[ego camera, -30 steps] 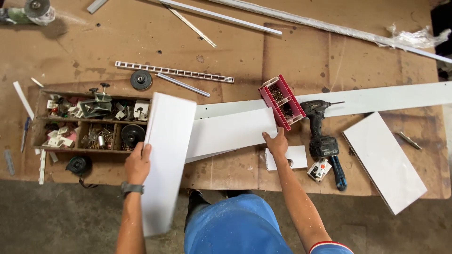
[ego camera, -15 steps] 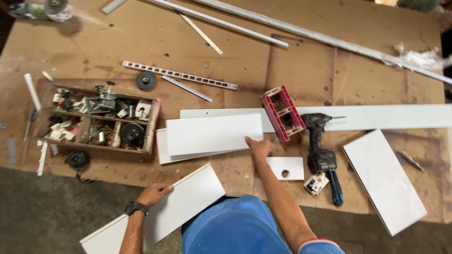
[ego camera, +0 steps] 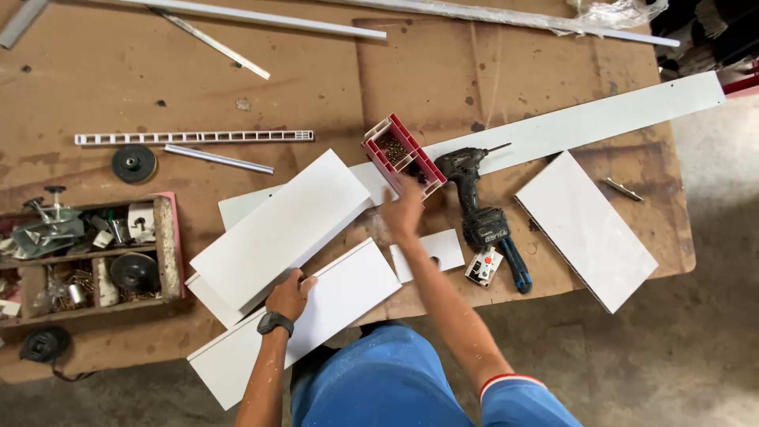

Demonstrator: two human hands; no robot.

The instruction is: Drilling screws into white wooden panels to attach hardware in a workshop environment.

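Our left hand [ego camera: 289,294] grips the lower panel's [ego camera: 316,312] edge at the bench front; our right hand [ego camera: 403,212], blurred, grip unclear, nears the screw box [ego camera: 402,155]. Best keep that panel steady.

A worn brown plywood workbench [ego camera: 237,71] fills most of the view, its top stained, scuffed and dotted with dark marks; its right edge ends over a grey concrete floor [ego camera: 696,348], dusty and mottled; the same floor shows below the near edge; even daylight falls across everything, casting only soft, short shadows.
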